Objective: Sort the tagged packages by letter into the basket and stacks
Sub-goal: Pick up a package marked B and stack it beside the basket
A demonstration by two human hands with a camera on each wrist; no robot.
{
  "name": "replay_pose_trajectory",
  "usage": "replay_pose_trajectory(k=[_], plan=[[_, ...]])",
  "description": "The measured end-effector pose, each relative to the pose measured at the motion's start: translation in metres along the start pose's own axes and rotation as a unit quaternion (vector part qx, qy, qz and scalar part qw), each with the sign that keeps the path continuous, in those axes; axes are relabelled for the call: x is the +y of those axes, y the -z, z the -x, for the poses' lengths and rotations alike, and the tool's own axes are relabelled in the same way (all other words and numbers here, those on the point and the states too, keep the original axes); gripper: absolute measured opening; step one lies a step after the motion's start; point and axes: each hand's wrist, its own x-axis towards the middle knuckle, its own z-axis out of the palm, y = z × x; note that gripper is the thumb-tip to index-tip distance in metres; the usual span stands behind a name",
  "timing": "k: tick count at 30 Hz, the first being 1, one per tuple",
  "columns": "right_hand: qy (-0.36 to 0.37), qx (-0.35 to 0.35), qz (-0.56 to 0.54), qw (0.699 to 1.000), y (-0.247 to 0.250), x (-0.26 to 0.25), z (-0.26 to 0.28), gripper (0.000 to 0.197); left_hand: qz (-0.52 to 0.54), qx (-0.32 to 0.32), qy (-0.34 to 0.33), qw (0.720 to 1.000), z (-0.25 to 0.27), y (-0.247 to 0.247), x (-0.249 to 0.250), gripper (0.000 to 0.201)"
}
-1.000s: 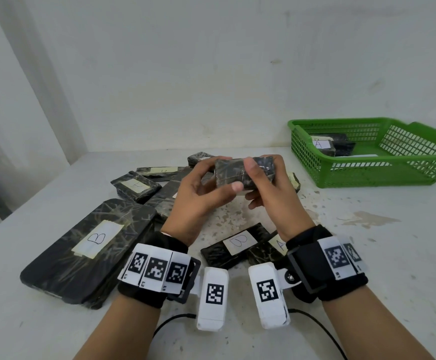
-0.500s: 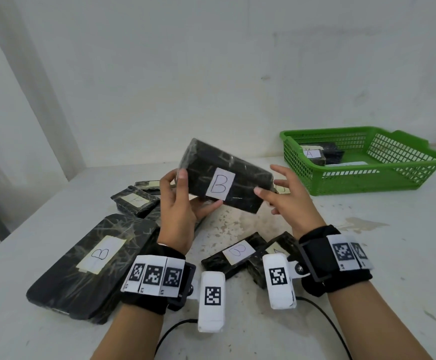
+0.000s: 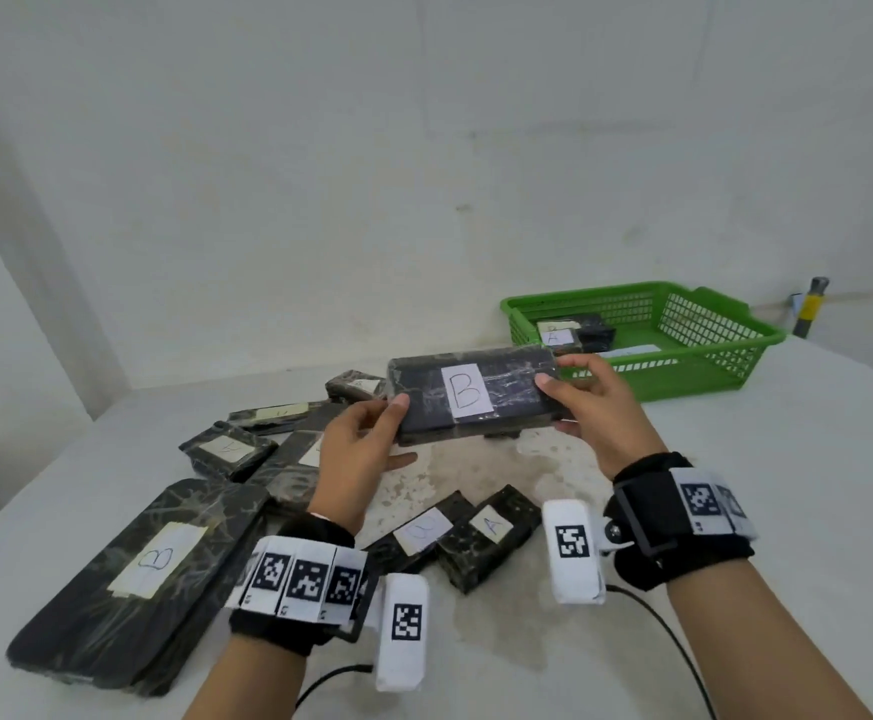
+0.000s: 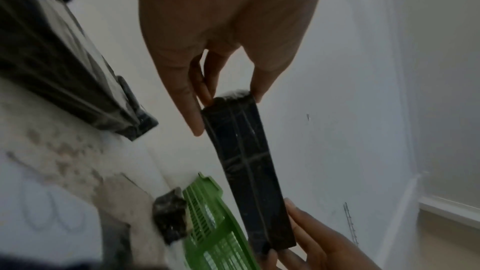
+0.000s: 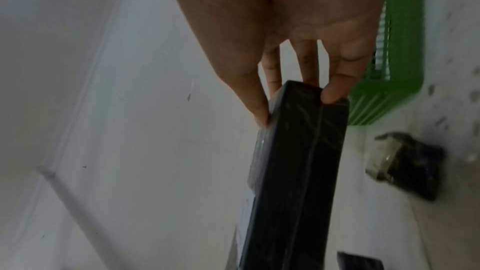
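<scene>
Right then, you had one black wrapped package lifted clear of the bench, held level between both hands with its white "B" tag turned up toward you. Your left hand pinched the left end, thumb on top near the corner and fingers beneath; your right hand pinched the right end the same way. Both grips were closed on that package, each at an end, so the tag and the whole middle lay bare between them. The left wrist view showed the package edge-on, running away from your fingertips toward the other hand; the right wrist view showed the mirror of it, thumb tip on one face and a finger on the other.

By my reading, you were at the checking step: letter read, destination not yet reached. The green basket sat far right, just behind your right hand, and the one tag legible inside it read "A". The large flat package tagged "B" lay near left on the bench, well apart from what you held. So the next move probably called for carrying the package leftward and nearer, then setting it flat on that one, tag up. One hand could take it, though the wrap looked slick, so a firm hold mattered. Several loose packages lay under the path, including an "A" one near the middle.
</scene>
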Motion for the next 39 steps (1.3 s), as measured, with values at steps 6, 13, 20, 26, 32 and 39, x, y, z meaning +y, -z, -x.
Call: replay_pose_trajectory(k=[6,13,20,26,32,39], plan=[[-0.014,0.067,0.057,0.996,0.079,0.008,-0.002,0.041,-0.139,-0.069,0.021,0.988,0.018,-0.078,-0.001,0.03],[-0.073,0.078,0.175,0.979,0.142,0.009,-0.029,0.047,-0.188,-0.194,0.056,0.961,0.023,-0.164,-0.018,0.043],[-0.087,0.038,0.235,0.967,0.165,0.02,-0.051,0.047,-0.215,-0.209,0.129,0.945,-0.007,-0.2,-0.06,0.086],[-0.081,0.042,0.262,0.961,0.171,0.036,-0.068,0.049,-0.207,-0.205,0.149,0.945,-0.019,-0.208,-0.062,0.093],[-0.069,0.077,0.285,0.953,0.175,0.049,-0.082,0.049,-0.181,-0.194,0.16,0.951,-0.006,-0.206,-0.033,0.041],[-0.067,0.061,0.319,0.944,0.171,0.045,-0.076,0.052,-0.178,-0.214,0.168,0.946,0.001,-0.201,-0.024,0.046]])
